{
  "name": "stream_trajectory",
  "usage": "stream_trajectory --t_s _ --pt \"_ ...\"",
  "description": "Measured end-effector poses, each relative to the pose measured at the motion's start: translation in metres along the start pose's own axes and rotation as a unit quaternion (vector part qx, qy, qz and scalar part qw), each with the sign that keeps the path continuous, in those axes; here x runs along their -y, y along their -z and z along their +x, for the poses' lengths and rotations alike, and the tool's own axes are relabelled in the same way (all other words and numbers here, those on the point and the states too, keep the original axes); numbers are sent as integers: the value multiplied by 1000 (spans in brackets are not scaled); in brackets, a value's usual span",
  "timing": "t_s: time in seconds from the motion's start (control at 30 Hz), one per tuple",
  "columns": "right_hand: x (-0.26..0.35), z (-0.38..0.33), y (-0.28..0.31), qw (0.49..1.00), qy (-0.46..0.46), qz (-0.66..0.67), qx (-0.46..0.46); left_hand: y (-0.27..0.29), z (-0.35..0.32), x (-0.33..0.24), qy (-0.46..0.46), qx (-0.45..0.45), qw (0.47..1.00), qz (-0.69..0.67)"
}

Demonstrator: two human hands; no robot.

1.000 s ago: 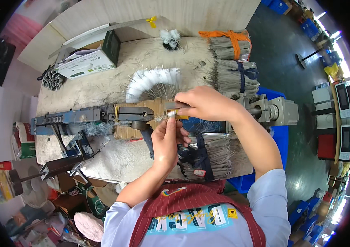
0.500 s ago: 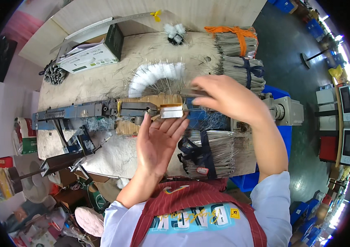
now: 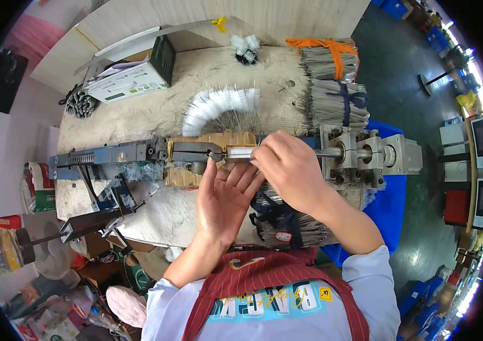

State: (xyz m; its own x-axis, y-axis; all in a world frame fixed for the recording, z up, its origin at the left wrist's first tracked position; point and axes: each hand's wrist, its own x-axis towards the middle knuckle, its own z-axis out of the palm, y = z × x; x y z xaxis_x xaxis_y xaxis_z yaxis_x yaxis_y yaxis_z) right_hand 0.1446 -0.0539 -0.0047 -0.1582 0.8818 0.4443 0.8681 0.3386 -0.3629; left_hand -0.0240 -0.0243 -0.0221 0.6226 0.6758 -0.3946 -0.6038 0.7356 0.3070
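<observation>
My left hand [image 3: 221, 199] lies palm up at the near side of a bench machine, fingers stretched out and holding nothing. Its thumb tip is close to the dark metal jaws [image 3: 189, 149], and its fingertips are under a small wooden trough [image 3: 226, 151]. White bristles [image 3: 240, 151] show in that trough. A thin metal wire [image 3: 237, 157] runs along the trough's near edge from the jaws. At its right end, the thumb and fingers of my right hand [image 3: 292, 173] pinch the wire, left of the spindle [image 3: 331, 152].
Behind the machine, finished white wire brushes [image 3: 219, 105] form an arc. Tied wire bundles [image 3: 338, 102] stack at the far right; another bundle [image 3: 290, 221] sits nearer. A cardboard box [image 3: 130, 77] stands far left. The motor block [image 3: 403, 153] ends the machine at right.
My right hand has come down and toward me from above the machine, and now pinches the wire beside the trough. The left hand stays palm up in about the same place.
</observation>
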Motion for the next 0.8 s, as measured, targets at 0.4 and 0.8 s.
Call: stream_trajectory --t_s 0.4,0.8 --pt "30 1 22 985 -6 -130 110 -3 -5 -5 -11 17 998 67" --pt "21 3 32 986 12 -139 93 7 1 22 -17 -4 993 113"
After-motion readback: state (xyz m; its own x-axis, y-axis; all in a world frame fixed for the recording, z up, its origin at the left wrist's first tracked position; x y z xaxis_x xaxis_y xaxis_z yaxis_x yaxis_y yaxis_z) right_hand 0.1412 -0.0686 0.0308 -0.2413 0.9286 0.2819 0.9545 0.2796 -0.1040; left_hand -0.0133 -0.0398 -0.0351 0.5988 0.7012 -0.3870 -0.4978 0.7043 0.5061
